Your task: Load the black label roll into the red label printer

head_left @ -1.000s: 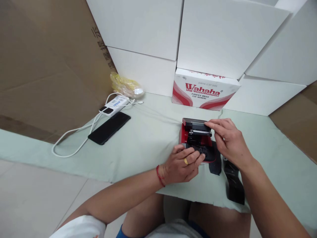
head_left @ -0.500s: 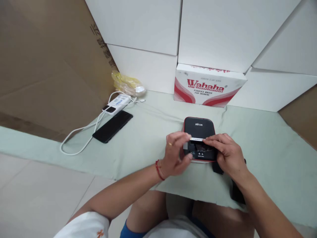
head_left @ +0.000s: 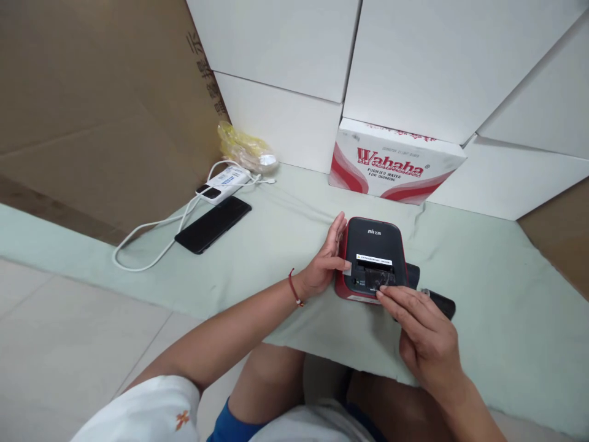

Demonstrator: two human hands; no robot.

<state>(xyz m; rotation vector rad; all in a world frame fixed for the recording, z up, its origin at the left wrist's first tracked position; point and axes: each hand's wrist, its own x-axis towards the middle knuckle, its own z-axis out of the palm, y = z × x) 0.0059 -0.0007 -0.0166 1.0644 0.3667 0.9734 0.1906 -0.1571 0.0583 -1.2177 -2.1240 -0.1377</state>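
Observation:
A box-shaped device [head_left: 375, 242] with a black top and red sides, like a small printer, sits on the cloth in front of me. A white printed strip [head_left: 374, 260] crosses its top, above a dark glossy panel [head_left: 378, 278]. My left hand [head_left: 324, 264] holds the device's left side, fingers along the wall and thumb on the top edge. With fingers pressed together, my right hand [head_left: 426, 334] touches the near edge of the glossy panel; whether anything is pinched there is hidden.
Dark objects [head_left: 439, 302] lie partly behind my right hand. To the left are a black phone [head_left: 214, 225], a white power bank [head_left: 227, 182] with a cable [head_left: 138, 268], and a plastic bag [head_left: 246, 150]. A Wahaha box [head_left: 396, 162] stands against white boxes [head_left: 414, 61].
My left hand has gone from the white strip to the device's left side. My right hand has moved toward me, from the strip to the glossy panel's near edge. The view has shifted slightly.

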